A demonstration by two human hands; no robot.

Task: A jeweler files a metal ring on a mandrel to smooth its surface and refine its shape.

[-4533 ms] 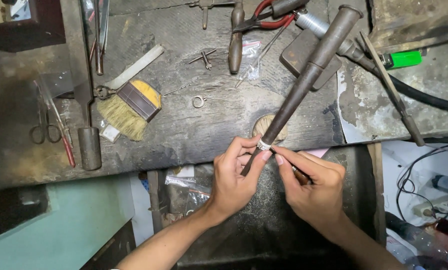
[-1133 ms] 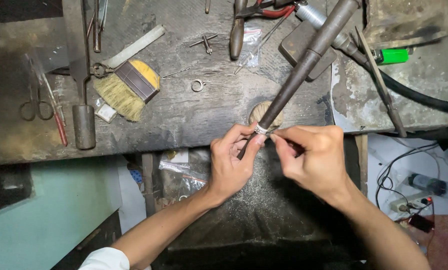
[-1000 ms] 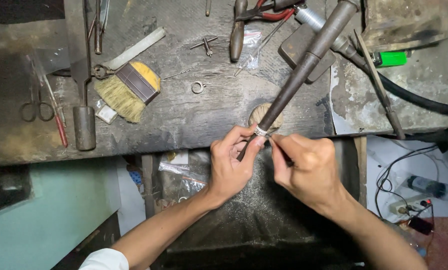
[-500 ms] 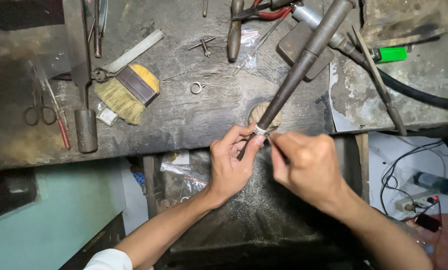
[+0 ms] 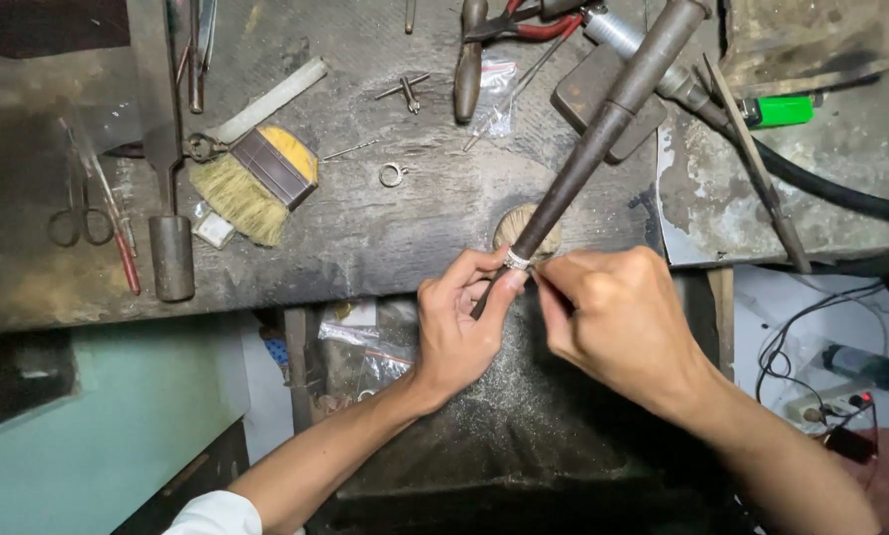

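A long dark tapered mandrel (image 5: 603, 129) slants from the top right of the bench down to my hands. A silver ring (image 5: 517, 261) sits around its thin end. My left hand (image 5: 459, 327) pinches the mandrel tip and the ring between thumb and fingers. My right hand (image 5: 613, 317) is closed next to the ring, its fingertips touching it from the right; whatever it may hold is hidden by the fingers. Both hands hover just past the bench's front edge.
On the worn bench (image 5: 365, 228) lie a yellow-handled brush (image 5: 256, 183), scissors (image 5: 80, 213), a small loose ring (image 5: 392, 175), red-handled pliers (image 5: 504, 30), a green lighter (image 5: 779, 111), a black hose (image 5: 821, 188) and a small plastic bag (image 5: 491, 99). Cables (image 5: 821, 396) lie lower right.
My right hand has turned and closed more tightly over the ring, hiding the thin tool seen earlier. The left hand and mandrel stay in place.
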